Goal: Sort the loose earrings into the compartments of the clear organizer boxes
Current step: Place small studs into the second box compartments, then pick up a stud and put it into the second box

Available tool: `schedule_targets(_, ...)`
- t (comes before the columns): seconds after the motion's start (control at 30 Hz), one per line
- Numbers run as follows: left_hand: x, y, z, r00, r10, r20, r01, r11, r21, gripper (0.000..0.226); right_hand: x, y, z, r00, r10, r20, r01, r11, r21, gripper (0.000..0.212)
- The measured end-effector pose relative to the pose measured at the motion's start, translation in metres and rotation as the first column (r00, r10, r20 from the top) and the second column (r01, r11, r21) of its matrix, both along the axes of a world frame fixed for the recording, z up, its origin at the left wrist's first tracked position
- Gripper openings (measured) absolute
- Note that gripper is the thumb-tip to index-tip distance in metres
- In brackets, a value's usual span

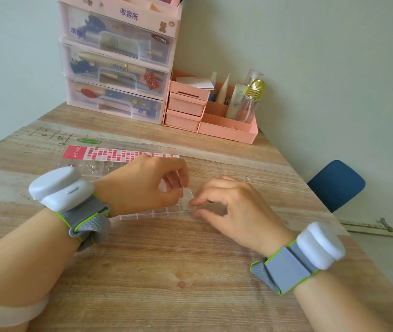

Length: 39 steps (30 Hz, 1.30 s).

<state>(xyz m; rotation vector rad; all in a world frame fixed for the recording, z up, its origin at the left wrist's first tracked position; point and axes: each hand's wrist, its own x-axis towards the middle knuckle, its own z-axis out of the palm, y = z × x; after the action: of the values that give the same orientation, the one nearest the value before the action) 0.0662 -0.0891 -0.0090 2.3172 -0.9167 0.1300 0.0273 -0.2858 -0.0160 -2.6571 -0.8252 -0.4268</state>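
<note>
A clear organizer box (157,213) with small compartments lies on the wooden table (166,271) under both hands. My left hand (142,183) curls over it and pinches its raised clear lid near the right corner. My right hand (229,207) touches the same corner with curled fingertips; a tiny earring (225,209) shows by its fingers. Behind lies a second clear organizer box (109,161) with a red and pink label sheet, with small stud earrings (92,167) in its compartments. A loose earring (247,177) lies on the table to the right.
A pink-framed stack of clear drawers (116,65) stands at the back left. Beside it stands a pink desk organizer (217,125) with bottles and tubes. A blue chair (337,185) is past the table's right edge. Both wrists wear grey straps with white devices.
</note>
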Motion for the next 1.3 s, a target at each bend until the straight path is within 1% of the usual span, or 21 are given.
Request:
schedule_targets(0.17,0.001,-0.001,0.000,1.000,-0.014,0.020,0.014,1.000,-0.003,0.013,0.000,0.005,0.001,0.985,0.067,0.161,-0.046,0.991,-0.128,0.011)
schedule_targets(0.27,0.001,-0.002,0.000,0.999,-0.020,0.031,0.020,1.000,-0.008,0.015,0.000,0.008,0.001,0.973,0.093,0.212,-0.053,0.982,-0.183,0.012)
schedule_targets(0.37,0.001,-0.003,0.001,0.999,-0.022,0.050,0.023,1.000,-0.014,0.015,-0.002,0.009,0.001,0.969,0.097,0.228,-0.049,0.977,-0.206,0.015)
schedule_targets(0.47,0.001,-0.002,0.001,0.998,-0.026,0.056,0.027,0.999,-0.021,0.014,-0.001,0.006,0.003,0.979,0.096,0.180,-0.062,0.980,-0.189,0.013)
schedule_targets(0.5,0.001,-0.001,0.001,0.998,-0.031,0.057,0.032,0.999,-0.019,0.013,-0.001,0.005,0.004,0.985,0.092,0.142,-0.069,0.985,-0.158,0.013)
schedule_targets(0.57,0.001,0.000,0.002,0.997,-0.046,0.064,0.047,0.999,-0.006,0.012,-0.002,0.002,0.007,0.998,0.060,0.028,-0.059,0.998,-0.030,0.014)
schedule_targets(0.6,0.001,0.001,0.003,0.996,-0.052,0.067,0.052,0.999,0.004,0.010,-0.003,0.000,0.008,0.999,0.036,-0.021,-0.035,0.998,0.046,0.013)
schedule_targets(0.67,0.000,0.004,0.005,0.996,-0.055,0.073,0.053,0.998,0.025,0.009,-0.006,-0.007,0.012,0.997,-0.032,-0.064,0.042,0.986,0.163,0.009)
schedule_targets(0.8,-0.001,0.009,0.010,0.993,-0.048,0.107,0.041,0.997,0.067,0.007,-0.006,-0.028,0.018,0.971,-0.212,-0.111,0.238,0.914,0.330,0.004)
schedule_targets(0.87,-0.001,0.009,0.012,0.990,-0.049,0.134,0.037,0.995,0.090,0.007,-0.005,-0.038,0.019,0.955,-0.257,-0.147,0.295,0.875,0.383,0.004)
schedule_targets(0.97,-0.003,0.008,0.013,0.993,-0.038,0.111,0.027,0.995,0.100,0.005,-0.005,-0.046,0.017,0.938,-0.282,-0.200,0.340,0.858,0.385,0.007)
schedule_targets(1.07,-0.003,0.003,0.013,0.997,-0.042,0.071,0.037,0.997,0.065,0.025,-0.005,-0.047,0.013,0.929,-0.282,-0.239,0.352,0.870,0.344,0.006)
schedule_targets(1.1,-0.004,0.000,0.014,0.997,-0.037,0.066,0.033,0.998,0.051,0.025,-0.004,-0.047,0.011,0.927,-0.284,-0.246,0.356,0.873,0.332,0.006)
schedule_targets(1.2,-0.004,-0.009,0.018,0.997,-0.004,0.075,-0.001,0.998,0.062,0.008,0.001,-0.047,0.003,0.917,-0.305,-0.257,0.374,0.884,0.282,0.008)
schedule_targets(1.3,-0.003,-0.021,0.022,0.997,0.011,0.077,-0.018,0.996,0.091,0.007,0.006,-0.048,-0.003,0.919,-0.313,-0.240,0.366,0.905,0.218,0.009)
